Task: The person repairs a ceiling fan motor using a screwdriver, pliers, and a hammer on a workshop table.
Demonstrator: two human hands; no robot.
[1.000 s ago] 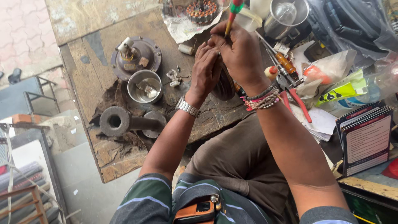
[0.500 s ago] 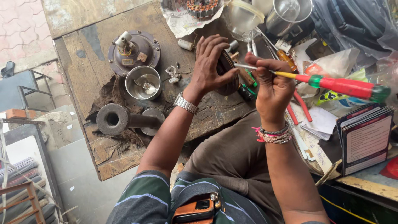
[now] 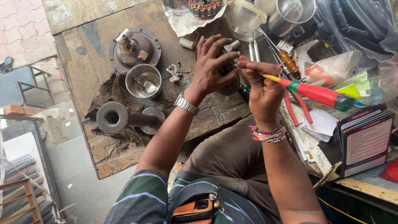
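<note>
Bare wood open at bench (image 3: 78, 41) far-left corner, motor housing (image 3: 133, 49), steel cup (image 3: 143, 81), iron flange (image 3: 112, 118) crowding left of hands, pliers (image 3: 295, 108), papers (image 3: 319, 124), bags (image 3: 336, 68) blocking right side

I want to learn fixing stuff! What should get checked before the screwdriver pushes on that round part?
1. Left hand grips the round part: ok, fingers wrap it.
2. Right hand holds the screwdriver: ok, near the shaft end.
3. Tip seated on the part: cannot tell, fingers hide it.
4. Part steady on the bench: cannot tell, hand covers it.
5. Loose screws out of the way: ok, they lie left of the hands.
</note>
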